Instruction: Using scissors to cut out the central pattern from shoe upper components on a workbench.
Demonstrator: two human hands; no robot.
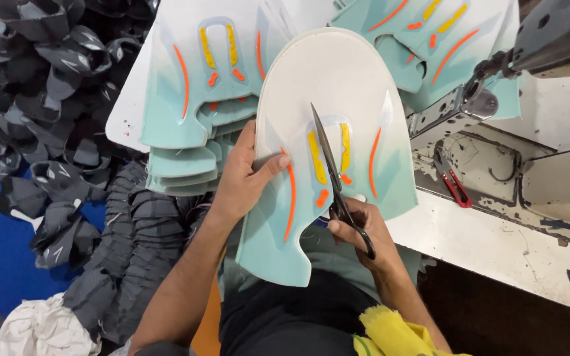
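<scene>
My left hand grips the left edge of a mint and white shoe upper piece with orange and yellow stripes, held up over my lap. My right hand holds black scissors by the handles. The blades point up and away, lying over the piece's middle between its two yellow stripes.
A stack of like mint pieces lies to the left on a white board, more pieces at the top right. A sewing machine stands on a worn white table with red snips. Dark fabric parts are heaped at left.
</scene>
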